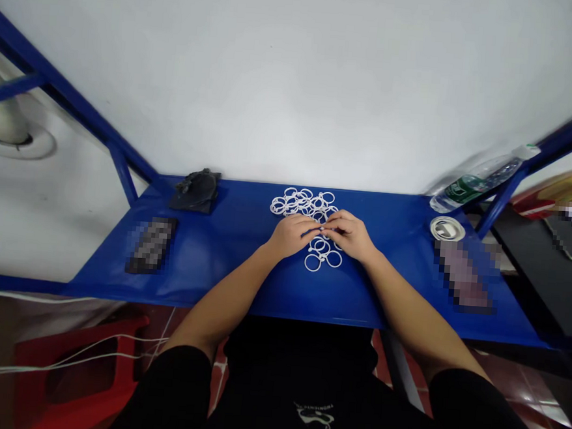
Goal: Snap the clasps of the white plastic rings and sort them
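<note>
A pile of several white plastic rings (pixel 302 202) lies at the back middle of the blue table (pixel 223 269). A short chain of linked white rings (pixel 323 255) lies nearer to me, between my wrists. My left hand (pixel 290 234) and my right hand (pixel 351 235) meet over the chain, fingers curled and pinched together on a white ring where their fingertips touch. Which ring each finger holds is hidden by the knuckles.
A dark crumpled cloth (pixel 197 190) sits at the back left. A blurred dark item (pixel 151 244) lies left of me. At the right are a plastic water bottle (pixel 479 179), a round white tape roll (pixel 447 229) and a blurred item (pixel 463 274). A red stool (pixel 74 363) stands below left.
</note>
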`<act>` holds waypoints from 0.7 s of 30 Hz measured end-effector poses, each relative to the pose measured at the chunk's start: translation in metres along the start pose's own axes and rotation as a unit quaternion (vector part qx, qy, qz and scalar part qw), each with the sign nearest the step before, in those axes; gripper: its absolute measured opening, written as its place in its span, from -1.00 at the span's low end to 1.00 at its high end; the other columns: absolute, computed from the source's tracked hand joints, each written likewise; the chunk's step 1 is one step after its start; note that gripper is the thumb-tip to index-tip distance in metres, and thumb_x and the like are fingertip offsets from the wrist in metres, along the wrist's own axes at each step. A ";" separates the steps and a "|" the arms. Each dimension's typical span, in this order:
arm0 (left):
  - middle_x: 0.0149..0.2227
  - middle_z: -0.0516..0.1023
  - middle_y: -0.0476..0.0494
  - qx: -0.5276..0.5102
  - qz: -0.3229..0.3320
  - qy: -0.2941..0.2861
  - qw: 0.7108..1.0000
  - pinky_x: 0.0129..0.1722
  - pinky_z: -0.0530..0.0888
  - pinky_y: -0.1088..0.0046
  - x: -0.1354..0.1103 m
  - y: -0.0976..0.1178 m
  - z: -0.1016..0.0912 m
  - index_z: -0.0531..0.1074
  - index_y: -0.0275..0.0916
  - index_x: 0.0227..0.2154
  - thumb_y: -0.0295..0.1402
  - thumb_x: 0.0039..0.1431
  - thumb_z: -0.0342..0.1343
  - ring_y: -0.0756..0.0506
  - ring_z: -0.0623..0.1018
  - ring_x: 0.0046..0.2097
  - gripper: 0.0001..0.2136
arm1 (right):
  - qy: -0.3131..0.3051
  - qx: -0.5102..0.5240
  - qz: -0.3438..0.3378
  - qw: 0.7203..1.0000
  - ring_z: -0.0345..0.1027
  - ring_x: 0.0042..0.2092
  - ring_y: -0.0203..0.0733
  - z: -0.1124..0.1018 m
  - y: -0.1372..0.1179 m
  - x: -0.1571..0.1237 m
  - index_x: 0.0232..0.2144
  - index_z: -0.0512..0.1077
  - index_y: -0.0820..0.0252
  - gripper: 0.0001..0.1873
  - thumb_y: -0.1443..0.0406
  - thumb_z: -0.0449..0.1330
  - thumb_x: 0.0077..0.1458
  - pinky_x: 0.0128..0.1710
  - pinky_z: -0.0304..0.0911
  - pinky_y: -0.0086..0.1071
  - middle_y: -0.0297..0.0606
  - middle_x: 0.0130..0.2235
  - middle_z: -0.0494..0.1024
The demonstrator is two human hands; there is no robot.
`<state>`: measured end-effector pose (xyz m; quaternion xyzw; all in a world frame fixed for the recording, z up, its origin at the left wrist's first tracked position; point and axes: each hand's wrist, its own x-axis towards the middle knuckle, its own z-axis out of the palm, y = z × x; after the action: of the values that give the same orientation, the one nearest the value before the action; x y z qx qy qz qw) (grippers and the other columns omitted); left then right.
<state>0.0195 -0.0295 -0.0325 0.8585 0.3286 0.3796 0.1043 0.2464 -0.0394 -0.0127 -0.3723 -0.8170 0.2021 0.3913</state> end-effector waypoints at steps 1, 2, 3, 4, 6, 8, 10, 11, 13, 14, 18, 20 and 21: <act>-0.14 0.70 -0.13 -0.001 -0.004 -0.003 1.000 0.01 0.57 0.22 0.000 -0.001 0.000 0.62 -0.14 -0.11 -0.22 0.45 0.08 -0.11 0.65 -0.08 -0.78 | -0.002 0.003 0.003 1.000 0.49 -0.19 -0.13 0.001 0.000 0.000 -0.24 0.62 0.04 -0.72 0.02 0.24 0.31 -0.21 0.45 -0.24 -0.18 -0.18 0.58; -0.14 0.70 -0.14 -0.005 -0.006 -0.006 1.000 0.01 0.57 0.21 0.000 -0.001 0.000 0.63 -0.13 -0.11 -0.22 0.45 0.08 -0.11 0.65 -0.08 -0.77 | -0.005 0.005 0.005 1.000 0.49 -0.18 -0.12 0.001 -0.001 0.000 -0.24 0.62 0.04 -0.71 0.02 0.24 0.32 -0.20 0.45 -0.23 -0.18 -0.18 0.59; -0.14 0.70 -0.14 -0.009 -0.007 -0.006 1.000 0.01 0.57 0.21 0.000 -0.002 0.000 0.63 -0.13 -0.11 -0.22 0.46 0.07 -0.12 0.65 -0.08 -0.76 | -0.005 0.006 0.003 1.000 0.50 -0.18 -0.12 0.002 -0.001 0.001 -0.24 0.62 0.04 -0.71 0.02 0.23 0.32 -0.19 0.45 -0.23 -0.18 -0.18 0.60; -0.14 0.70 -0.13 -0.014 -0.008 -0.006 1.000 0.01 0.57 0.21 0.000 -0.003 0.000 0.63 -0.13 -0.11 -0.22 0.46 0.06 -0.12 0.66 -0.08 -0.76 | -0.003 0.007 0.000 1.000 0.50 -0.18 -0.12 0.003 0.000 0.001 -0.23 0.62 0.04 -0.72 0.03 0.22 0.33 -0.19 0.45 -0.23 -0.18 -0.18 0.60; -0.13 0.70 -0.13 -0.021 -0.007 -0.003 1.000 0.01 0.57 0.22 0.001 -0.004 0.000 0.63 -0.13 -0.10 -0.22 0.46 0.05 -0.11 0.66 -0.08 -0.76 | 0.008 0.010 -0.009 1.000 0.50 -0.18 -0.13 0.004 0.000 0.001 -0.21 0.62 0.05 -0.73 0.06 0.21 0.35 -0.18 0.45 -0.23 -0.18 -0.17 0.61; -0.13 0.70 -0.13 -0.024 -0.004 -0.005 1.000 0.00 0.57 0.24 0.001 -0.003 0.001 0.62 -0.14 -0.10 -0.22 0.47 0.05 -0.11 0.66 -0.08 -0.76 | 0.020 0.016 -0.011 1.000 0.51 -0.17 -0.12 0.005 -0.001 0.000 -0.20 0.61 0.05 -0.74 0.07 0.20 0.35 -0.16 0.45 -0.22 -0.17 -0.16 0.61; -0.14 0.69 -0.15 -0.024 -0.001 -0.005 1.000 -0.01 0.57 0.26 0.000 -0.002 0.002 0.61 -0.17 -0.12 -0.24 0.48 0.03 -0.10 0.65 -0.08 -0.75 | 0.024 0.022 0.003 0.999 0.50 -0.17 -0.13 0.006 -0.002 0.000 -0.22 0.60 0.05 -0.73 0.05 0.21 0.34 -0.15 0.45 -0.22 -0.18 -0.16 0.61; -0.14 0.69 -0.16 -0.022 -0.001 -0.003 1.000 -0.02 0.57 0.27 -0.001 -0.001 0.002 0.60 -0.18 -0.13 -0.25 0.48 0.01 -0.10 0.65 -0.08 -0.74 | 0.023 0.027 0.012 0.999 0.50 -0.19 -0.13 0.007 -0.003 0.000 -0.23 0.59 0.06 -0.72 0.04 0.21 0.33 -0.17 0.44 -0.22 -0.18 -0.17 0.61; -0.15 0.68 -0.17 -0.015 -0.006 0.006 1.000 -0.02 0.57 0.27 -0.001 0.001 0.004 0.59 -0.20 -0.15 -0.26 0.49 -0.02 -0.11 0.64 -0.08 -0.72 | 0.027 0.035 0.027 0.999 0.48 -0.23 -0.14 0.009 -0.005 0.000 -0.25 0.58 0.07 -0.70 0.02 0.22 0.32 -0.20 0.44 -0.23 -0.19 -0.18 0.60; -0.15 0.68 -0.17 -0.011 -0.011 0.009 1.000 -0.02 0.57 0.27 -0.002 0.002 0.005 0.59 -0.20 -0.16 -0.26 0.49 -0.03 -0.11 0.63 -0.09 -0.72 | 0.031 0.037 0.033 0.998 0.47 -0.24 -0.15 0.010 -0.006 0.000 -0.26 0.57 0.07 -0.69 0.01 0.22 0.32 -0.21 0.43 -0.24 -0.19 -0.19 0.59; -0.16 0.67 -0.15 -0.006 -0.027 0.004 1.000 -0.02 0.56 0.25 0.000 0.004 0.006 0.58 -0.18 -0.19 -0.26 0.49 -0.04 -0.11 0.62 -0.09 -0.72 | 0.034 0.019 0.045 0.998 0.47 -0.18 -0.11 0.013 -0.010 0.001 -0.26 0.53 0.07 -0.70 0.03 0.16 0.35 -0.15 0.42 -0.21 -0.20 -0.19 0.58; -0.17 0.67 -0.15 -0.006 -0.026 0.004 1.000 -0.01 0.55 0.25 0.002 0.002 0.004 0.58 -0.18 -0.19 -0.25 0.49 -0.01 -0.11 0.62 -0.10 -0.73 | 0.029 -0.005 0.039 0.999 0.47 -0.13 -0.09 0.009 -0.010 0.001 -0.23 0.52 0.06 -0.73 0.06 0.14 0.37 -0.10 0.41 -0.20 -0.19 -0.16 0.58; -0.17 0.67 -0.14 -0.003 -0.027 0.008 1.000 0.00 0.54 0.24 0.002 -0.001 0.002 0.59 -0.17 -0.19 -0.24 0.48 0.00 -0.11 0.62 -0.10 -0.74 | 0.029 -0.021 0.036 0.999 0.47 -0.10 -0.08 0.007 -0.010 0.001 -0.22 0.51 0.06 -0.75 0.09 0.13 0.38 -0.08 0.40 -0.21 -0.18 -0.13 0.58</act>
<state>0.0219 -0.0273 -0.0328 0.8459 0.3519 0.3842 0.1143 0.2365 -0.0455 -0.0101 -0.4152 -0.7955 0.1880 0.3993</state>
